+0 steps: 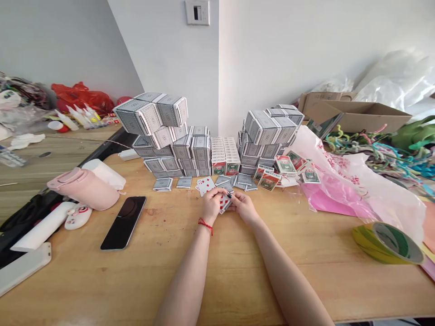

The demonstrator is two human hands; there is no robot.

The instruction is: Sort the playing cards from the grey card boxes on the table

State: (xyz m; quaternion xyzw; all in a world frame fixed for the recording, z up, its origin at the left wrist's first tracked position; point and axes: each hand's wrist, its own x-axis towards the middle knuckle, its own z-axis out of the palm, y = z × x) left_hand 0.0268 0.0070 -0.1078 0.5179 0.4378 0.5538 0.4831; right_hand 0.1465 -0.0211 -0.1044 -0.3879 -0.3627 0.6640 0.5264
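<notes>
My left hand (213, 202) and my right hand (243, 207) meet at the middle of the table, both closed on a few playing cards (224, 203) whose red pips face me. A red string bracelet (205, 223) circles my left wrist. Just beyond my fingers lie face-up cards (205, 184) and small face-down piles (245, 180). Two more face-down piles, one of them a card pile (184, 182), sit further left. Behind them stand tall stacks of grey-backed cards (137, 115) on the left and more card stacks (263, 129) on the right. Boxed decks (225, 156) stand between these stacks.
Loose card boxes (270, 179) lie right of my hands, beside a crumpled plastic bag (335, 165) and a yellow tape roll (387, 242). On the left are a black phone (124, 222), a pink tumbler (84, 188) and a white power strip (25, 268). An open cardboard box (367, 117) stands back right.
</notes>
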